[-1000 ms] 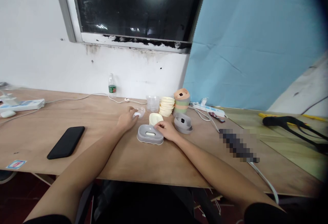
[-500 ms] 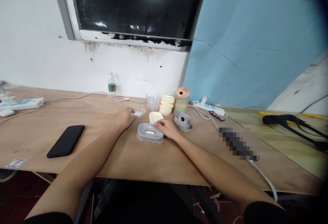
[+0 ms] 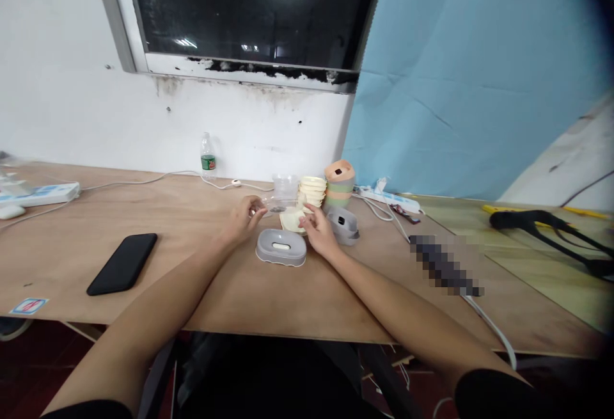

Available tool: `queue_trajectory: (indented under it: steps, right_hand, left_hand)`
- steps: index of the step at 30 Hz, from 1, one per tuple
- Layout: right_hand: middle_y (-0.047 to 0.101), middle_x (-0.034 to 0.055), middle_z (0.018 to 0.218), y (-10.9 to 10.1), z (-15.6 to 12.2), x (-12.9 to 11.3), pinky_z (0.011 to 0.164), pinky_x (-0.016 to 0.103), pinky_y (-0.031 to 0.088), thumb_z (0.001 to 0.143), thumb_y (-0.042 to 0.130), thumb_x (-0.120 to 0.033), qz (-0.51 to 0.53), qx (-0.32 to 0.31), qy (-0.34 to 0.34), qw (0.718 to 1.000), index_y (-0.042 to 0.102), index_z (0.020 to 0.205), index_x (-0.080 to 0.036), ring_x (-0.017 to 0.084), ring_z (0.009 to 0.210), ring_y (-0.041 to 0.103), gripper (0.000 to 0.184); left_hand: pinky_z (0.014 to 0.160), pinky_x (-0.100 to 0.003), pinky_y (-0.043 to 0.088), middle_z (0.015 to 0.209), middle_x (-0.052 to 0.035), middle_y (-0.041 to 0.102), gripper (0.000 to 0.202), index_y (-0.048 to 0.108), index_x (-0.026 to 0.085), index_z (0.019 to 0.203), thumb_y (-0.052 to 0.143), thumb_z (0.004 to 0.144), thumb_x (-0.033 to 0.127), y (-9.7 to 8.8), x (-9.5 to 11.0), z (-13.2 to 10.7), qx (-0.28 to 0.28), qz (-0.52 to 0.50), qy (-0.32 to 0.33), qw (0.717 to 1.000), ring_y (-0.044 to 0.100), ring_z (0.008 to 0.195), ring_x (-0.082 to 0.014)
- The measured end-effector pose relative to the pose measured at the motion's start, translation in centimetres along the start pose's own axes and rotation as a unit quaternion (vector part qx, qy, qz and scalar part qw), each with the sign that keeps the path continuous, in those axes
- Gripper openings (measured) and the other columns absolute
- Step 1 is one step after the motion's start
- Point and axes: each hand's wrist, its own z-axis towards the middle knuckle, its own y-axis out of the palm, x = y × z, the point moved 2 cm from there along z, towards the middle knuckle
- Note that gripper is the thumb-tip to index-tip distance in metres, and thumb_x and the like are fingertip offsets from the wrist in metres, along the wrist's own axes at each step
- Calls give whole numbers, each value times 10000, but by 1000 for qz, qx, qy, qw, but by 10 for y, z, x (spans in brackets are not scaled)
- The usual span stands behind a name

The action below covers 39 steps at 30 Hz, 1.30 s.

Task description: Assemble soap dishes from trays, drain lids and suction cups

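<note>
My left hand (image 3: 245, 219) pinches the left side of a shallow clear plastic dish (image 3: 276, 205). My right hand (image 3: 318, 229) has its fingertips curled at the dish's right edge; the see-through edge is hard to make out. Just under the dish a cream-coloured shallow tray (image 3: 290, 221) lies on the table, partly covered by the right fingers. In front of both hands sits a grey oval soap-box-like piece (image 3: 281, 247) with a slot in its top. Another grey piece (image 3: 342, 225) with a dark square opening rests right of my right hand.
Behind stand stacked clear dishes (image 3: 284, 186), stacked cream trays (image 3: 313, 190) and a pile of orange, grey and green pieces (image 3: 339, 183). A bottle (image 3: 208, 157) is by the wall. A black phone (image 3: 123, 264) lies left; power strips (image 3: 393, 200) and cables lie around.
My left hand has moved right, bringing the clear dish over towards the cream tray. My right hand has risen off the tray's near edge to the dish's right side.
</note>
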Motion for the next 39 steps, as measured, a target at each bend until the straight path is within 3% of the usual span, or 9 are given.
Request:
queue_trajectory:
  steps: [2,5,8,13,18,22,25,35,39]
  right_hand:
    - [643,16,746,0,-2,-4,635,265,449,871,489,-531,31,1,-11,999,518,1217,-151,150,661,581,515]
    - [632,22,687,-1,-5,-3,596,253,439,869,471,-574,69,5,-12,998,620,882,-167,140,617,567,434]
    - [564,13,528,-3,-5,2,526,252,409,857,408,-659,79,-4,0,997,568,625,-181,135,511,527,555]
    - [481,28,406,-9,-2,5,505,257,408,861,241,-731,18,-8,65,998,473,450,-208,130,441,472,704]
    - [434,16,371,-3,-5,0,414,238,337,845,262,-742,5,-164,155,974,419,412,-205,100,361,385,707]
    - [391,5,337,-5,-7,-6,461,234,362,850,251,-741,-18,-180,146,973,391,388,-208,96,376,397,719]
    - [401,6,328,-7,-8,-11,504,258,383,842,305,-737,-42,-233,137,962,400,372,-211,103,384,410,712]
    - [387,-30,338,-13,-6,-9,421,242,296,765,456,-746,-74,-331,128,932,430,425,-199,87,375,349,644]
    - [409,-20,344,-14,-7,-6,398,234,292,776,441,-742,-82,-333,135,930,428,423,-195,88,351,372,651]
  left_hand:
    - [676,-262,460,872,-34,655,343,471,185,1174,501,918,411,2,7,-1,-16,-27,-4,999,595,713,-129]
    - [655,-264,464,701,13,645,478,387,174,1328,471,927,421,3,15,-2,-48,-60,-44,996,594,604,-128]
    - [623,-263,462,567,48,600,522,393,182,1373,446,928,450,2,19,-1,-80,-72,-95,990,596,539,-139]
    - [547,-250,438,500,53,569,564,530,166,1268,523,851,546,3,18,-1,-151,-101,-170,969,568,483,-138]
    - [481,-242,398,467,57,537,607,563,151,1189,585,784,603,4,6,-1,-199,-123,-247,940,535,441,-136]
    - [457,-242,386,448,50,546,581,585,165,1095,577,766,643,4,1,-3,-252,-96,-273,923,546,436,-151]
    - [450,-233,382,452,53,549,529,589,178,1018,594,752,637,4,3,-4,-274,-77,-270,920,549,435,-147]
    - [475,-238,370,527,39,567,473,589,181,910,573,763,630,8,6,-8,-321,-44,-243,914,549,477,-139]
    - [524,-243,375,603,21,587,467,607,183,897,559,774,631,11,2,-8,-313,-15,-212,926,564,559,-144]
